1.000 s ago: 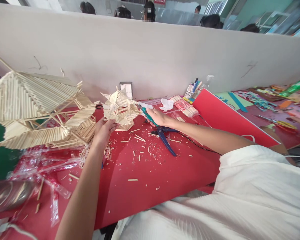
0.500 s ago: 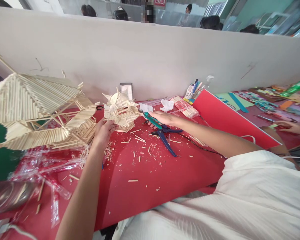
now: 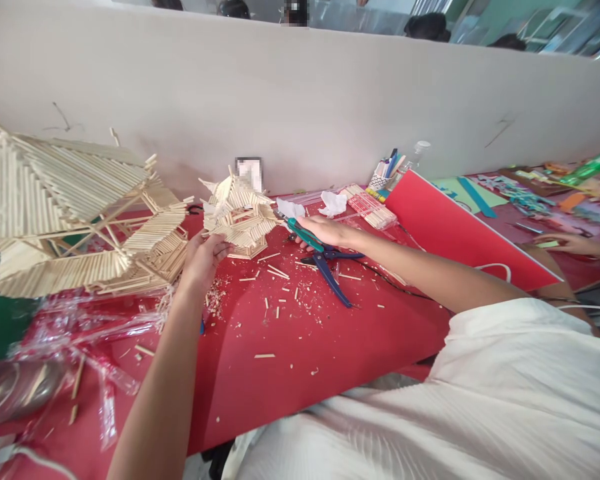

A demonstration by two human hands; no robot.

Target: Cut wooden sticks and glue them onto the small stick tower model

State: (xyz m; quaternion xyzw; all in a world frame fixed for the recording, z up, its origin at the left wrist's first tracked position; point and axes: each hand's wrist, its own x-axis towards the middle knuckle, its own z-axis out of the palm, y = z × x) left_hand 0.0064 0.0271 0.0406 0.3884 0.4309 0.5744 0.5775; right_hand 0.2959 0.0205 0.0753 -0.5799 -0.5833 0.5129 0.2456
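Note:
A small pavilion model (image 3: 250,220) made of thin wooden sticks stands on the red table. My left hand (image 3: 204,257) is closed on its lower left edge, thumb and fingers pinching the layered roof. My right hand (image 3: 323,230) is wrapped round green-handled pliers (image 3: 305,235), whose metal tip points left at the model's right side. Whether the tip touches a stick I cannot tell. Below my right hand lie blue-handled cutters (image 3: 330,277) on the table. Stick offcuts (image 3: 279,272) and crumbs are scattered in front of the model.
A larger stick pavilion (image 3: 80,207) stands close on the left, above clear plastic wrappers (image 3: 90,333). Behind my right arm are a stick bundle (image 3: 373,207), a pen holder (image 3: 383,175) and a red board (image 3: 460,233). Another person's hand (image 3: 565,243) is at far right.
The whole view has tilted down slightly, so everything sits a little higher in the picture. Both hands keep their holds, and the pliers remain beside the model's right side.

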